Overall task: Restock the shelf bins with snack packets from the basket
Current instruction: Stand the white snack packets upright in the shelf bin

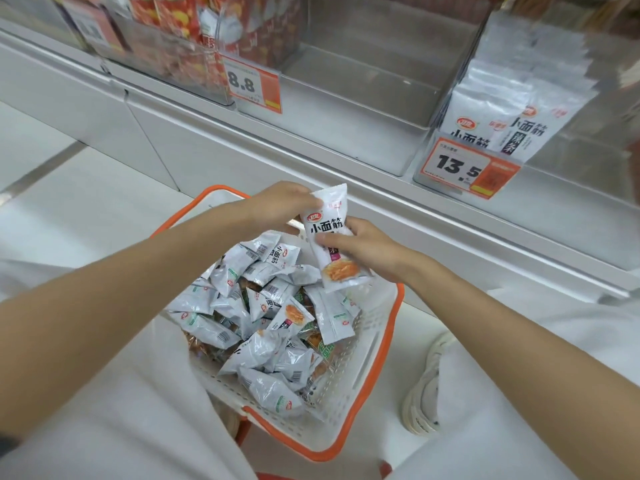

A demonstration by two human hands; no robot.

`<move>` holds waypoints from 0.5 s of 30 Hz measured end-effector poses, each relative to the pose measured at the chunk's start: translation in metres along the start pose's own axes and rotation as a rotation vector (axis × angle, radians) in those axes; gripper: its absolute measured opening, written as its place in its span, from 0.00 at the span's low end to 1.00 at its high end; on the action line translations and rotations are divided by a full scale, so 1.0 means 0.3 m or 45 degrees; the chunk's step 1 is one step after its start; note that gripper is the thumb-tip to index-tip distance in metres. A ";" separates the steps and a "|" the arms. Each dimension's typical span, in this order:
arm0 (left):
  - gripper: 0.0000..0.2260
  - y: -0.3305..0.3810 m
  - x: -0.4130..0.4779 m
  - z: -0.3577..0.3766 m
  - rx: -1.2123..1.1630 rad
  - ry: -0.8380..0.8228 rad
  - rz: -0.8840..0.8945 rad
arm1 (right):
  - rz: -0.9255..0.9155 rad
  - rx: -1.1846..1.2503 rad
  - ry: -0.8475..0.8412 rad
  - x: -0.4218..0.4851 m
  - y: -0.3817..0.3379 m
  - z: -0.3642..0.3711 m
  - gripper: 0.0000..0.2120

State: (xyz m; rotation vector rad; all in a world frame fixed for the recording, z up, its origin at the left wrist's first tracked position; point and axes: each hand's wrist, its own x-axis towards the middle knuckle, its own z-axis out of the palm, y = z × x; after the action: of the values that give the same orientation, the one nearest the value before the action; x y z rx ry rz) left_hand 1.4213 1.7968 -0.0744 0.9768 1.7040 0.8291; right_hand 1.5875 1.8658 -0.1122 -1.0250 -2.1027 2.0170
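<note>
Both hands share one snack packet, held roughly upright, its top end tilted slightly toward the shelf. The left hand pinches the packet's top left corner w/ fingers curled over the seal; that grip holds nothing else. The right hand takes the packet's mid section from the right, thumb laid across the printed front, other fingers behind & hidden, so this grip is closed round the packet too. The packet's lower end, w/ an orange food photo, sticks out below the right grip. Under both grips sits the basket, white mesh walls w/ orange rim, between the person's knees in white trousers. In it lies a heap of loose packets, same white/silver type, facing all ways, some showing barcodes. Beyond the grips runs the shelf. Straight ahead of the held packet is a clear bin. Up-right of the right grip is a stocked bin w/ matching white packets stood in a row & a 13.5 tag on its front. Up-left of the left grip are an 8.8 tag & red packets behind clear plastic. A pale shoe shows below-right of the right grip, beside the basket
</note>
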 end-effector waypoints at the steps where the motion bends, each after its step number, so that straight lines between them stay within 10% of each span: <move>1: 0.07 0.007 0.007 0.009 -0.096 0.047 0.017 | 0.010 0.032 -0.003 -0.003 -0.008 0.002 0.08; 9: 0.14 0.033 0.057 0.062 -0.287 0.455 0.251 | -0.128 0.013 0.242 -0.035 -0.080 0.030 0.26; 15: 0.18 0.046 0.071 0.031 -0.261 0.625 0.373 | -0.165 -0.068 0.049 -0.069 -0.098 0.001 0.16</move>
State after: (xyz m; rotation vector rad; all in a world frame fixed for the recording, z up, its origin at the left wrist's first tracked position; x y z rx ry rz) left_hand 1.4287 1.8227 -0.0740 0.9430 1.8527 1.5041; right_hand 1.5913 1.8577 -0.0773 -0.9010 -2.1538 1.8767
